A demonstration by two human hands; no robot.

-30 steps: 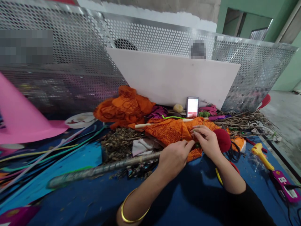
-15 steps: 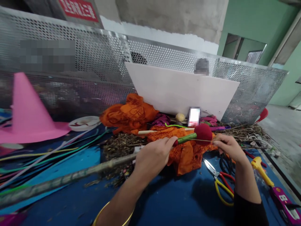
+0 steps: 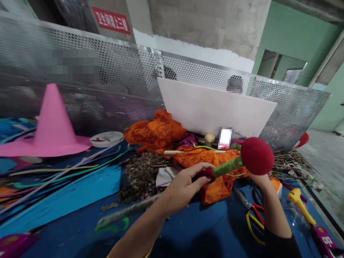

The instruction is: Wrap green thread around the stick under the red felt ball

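Note:
My left hand [image 3: 188, 182] is closed round a long stick [image 3: 129, 212] near its thick end. A red band and a green wrapping [image 3: 228, 167] lie beyond my fingers, and a round red ball [image 3: 257, 156] caps that end. The bare part of the stick runs back under my left forearm to a tip at lower left. My right hand [image 3: 260, 181] is behind and below the ball, its fingers hidden. A thin yellow-green cord [image 3: 238, 175] curves slack between the wrapping and that hand. Under the stick lies bunched orange cloth [image 3: 217, 191].
Scissors [image 3: 251, 206] with red and yellow handles lie left of my right forearm. To its right is a yellow-and-purple tool [image 3: 302, 206]. A pink pointed hat [image 3: 55, 122], coloured strips and dry plant bits [image 3: 142, 172] are at left; a white board [image 3: 215, 107] stands behind.
The ball end has come closer and to the right, and the stick's far tip has swung into view. The cord, taut before between the stick and my right hand, is slack. My right hand has gone behind the ball.

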